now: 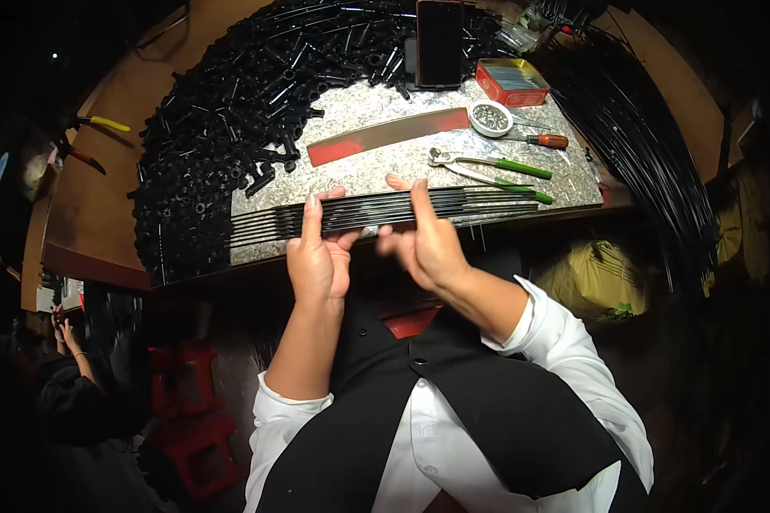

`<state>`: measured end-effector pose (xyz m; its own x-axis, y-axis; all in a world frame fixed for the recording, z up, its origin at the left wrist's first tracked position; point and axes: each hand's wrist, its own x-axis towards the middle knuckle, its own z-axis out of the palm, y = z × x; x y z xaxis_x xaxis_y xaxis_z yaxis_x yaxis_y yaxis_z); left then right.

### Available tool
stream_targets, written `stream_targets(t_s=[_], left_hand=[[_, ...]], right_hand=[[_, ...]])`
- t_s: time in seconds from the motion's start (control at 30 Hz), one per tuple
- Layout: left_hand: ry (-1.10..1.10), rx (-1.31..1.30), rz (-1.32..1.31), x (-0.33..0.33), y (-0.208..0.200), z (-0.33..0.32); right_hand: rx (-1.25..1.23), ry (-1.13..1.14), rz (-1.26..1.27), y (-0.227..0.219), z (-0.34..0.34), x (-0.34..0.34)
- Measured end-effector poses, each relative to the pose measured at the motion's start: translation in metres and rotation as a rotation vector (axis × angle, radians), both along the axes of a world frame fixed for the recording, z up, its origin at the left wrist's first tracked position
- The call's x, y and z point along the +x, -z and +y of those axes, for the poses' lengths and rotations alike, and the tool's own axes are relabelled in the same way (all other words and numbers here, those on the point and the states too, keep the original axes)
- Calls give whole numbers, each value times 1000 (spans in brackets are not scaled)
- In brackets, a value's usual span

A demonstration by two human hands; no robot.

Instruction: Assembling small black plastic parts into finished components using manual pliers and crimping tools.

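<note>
Gripping a flat bundle of thin black rods point(364, 209), both hands keep it level over the near edge of a speckled work surface point(364, 107). The left hand point(318, 267) is closed around the rods left of their middle, its thumb laid across the top. The right hand point(436, 252) clasps them farther along, thumb across the top, its lower fingers blurred underneath. The rods' ends fan unevenly past each hand.

Taking the bundle's middle as the clock's centre, a strip point(389, 139) with red on its face lies at twelve o'clock, near. At two, pincers point(500, 163) with green handles rest close to the rods' right ends, with an orange-handled screwdriver point(552, 141) beyond. Toward half past one sit a round white dish point(491, 134) of small pieces and a red tin point(522, 99); near one stands a dark phone point(439, 47).

A large heap of black tubular parts point(257, 98) spreads from nine to twelve. Long black rods point(650, 167) drape over the table at three. Outermost, a yellow-handled tool point(107, 125) lies between nine and ten, and red stools point(184, 380) stand toward half past seven.
</note>
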<state>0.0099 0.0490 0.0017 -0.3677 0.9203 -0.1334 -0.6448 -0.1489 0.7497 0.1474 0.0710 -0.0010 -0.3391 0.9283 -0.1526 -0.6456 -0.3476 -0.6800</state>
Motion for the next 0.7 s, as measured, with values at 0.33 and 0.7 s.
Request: stream_targets(t_s=[0.33,0.7], left_hand=[[724,63,330,21,-45,-52],[8,524,1028,1,-111,-23]], right_hand=[[572,-142,-670,-119,72,81],[1312,-633,-1004,-85,39,44]])
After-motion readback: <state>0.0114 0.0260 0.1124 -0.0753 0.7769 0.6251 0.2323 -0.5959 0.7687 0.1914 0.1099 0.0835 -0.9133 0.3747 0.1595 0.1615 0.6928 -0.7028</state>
